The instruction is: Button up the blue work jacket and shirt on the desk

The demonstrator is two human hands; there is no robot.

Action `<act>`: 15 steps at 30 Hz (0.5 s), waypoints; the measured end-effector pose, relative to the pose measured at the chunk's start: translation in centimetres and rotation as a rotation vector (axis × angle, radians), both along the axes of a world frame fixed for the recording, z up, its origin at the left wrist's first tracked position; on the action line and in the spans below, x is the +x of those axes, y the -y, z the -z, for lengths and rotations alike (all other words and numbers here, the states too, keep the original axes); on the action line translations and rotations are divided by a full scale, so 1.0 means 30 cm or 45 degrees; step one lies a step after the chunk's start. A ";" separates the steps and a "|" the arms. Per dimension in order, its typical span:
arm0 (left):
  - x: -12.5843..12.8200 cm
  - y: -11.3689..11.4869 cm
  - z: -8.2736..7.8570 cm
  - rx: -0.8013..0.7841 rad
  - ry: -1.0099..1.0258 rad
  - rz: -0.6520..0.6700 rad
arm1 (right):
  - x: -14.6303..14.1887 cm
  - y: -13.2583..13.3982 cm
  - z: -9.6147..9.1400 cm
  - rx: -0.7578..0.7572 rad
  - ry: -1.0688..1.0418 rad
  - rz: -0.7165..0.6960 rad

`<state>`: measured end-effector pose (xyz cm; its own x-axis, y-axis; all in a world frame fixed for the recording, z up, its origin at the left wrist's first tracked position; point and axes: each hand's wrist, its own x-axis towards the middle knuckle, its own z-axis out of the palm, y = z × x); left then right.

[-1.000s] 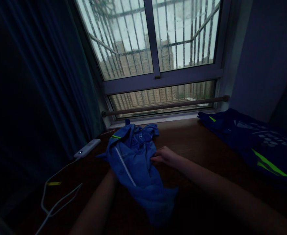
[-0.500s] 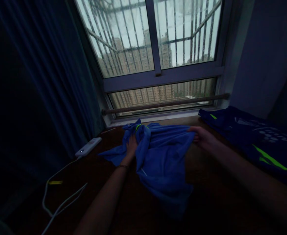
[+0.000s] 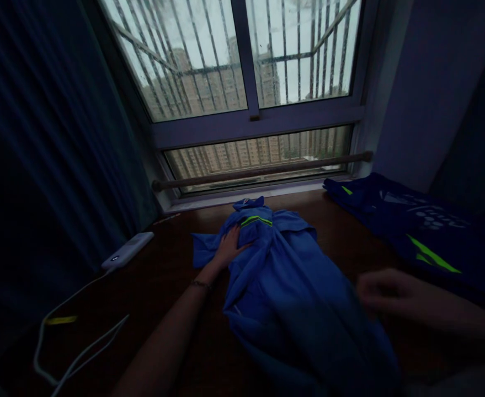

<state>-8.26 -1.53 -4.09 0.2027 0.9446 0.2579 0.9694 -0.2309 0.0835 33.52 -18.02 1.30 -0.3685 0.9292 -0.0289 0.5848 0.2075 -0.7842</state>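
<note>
Garment (image 3: 296, 264), partly dim, right hand (image 3: 405, 295) blurred

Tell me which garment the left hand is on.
The lighter garment, in the middle; the darker garment lies at right, away from the left hand.

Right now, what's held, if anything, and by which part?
The left hand rests on the blue garment by its green stripe without visible grip; whether the blurred right hand holds its edge is unclear.
</note>
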 end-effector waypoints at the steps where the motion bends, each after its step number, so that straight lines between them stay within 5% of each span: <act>1: -0.004 -0.003 0.004 0.020 -0.002 0.009 | -0.034 -0.086 -0.016 0.026 0.032 -0.039; 5: -0.020 -0.014 0.023 0.074 -0.007 0.022 | -0.198 -0.399 0.012 0.294 0.252 0.405; 9: -0.036 -0.020 0.034 0.046 0.004 0.021 | -0.316 -0.533 0.064 0.298 0.543 0.430; 12: -0.050 -0.022 0.037 0.052 -0.005 0.055 | -0.296 -0.597 0.019 0.355 0.626 0.562; 15: -0.064 -0.027 0.035 0.043 -0.029 0.040 | -0.157 -0.684 -0.084 0.424 0.622 0.798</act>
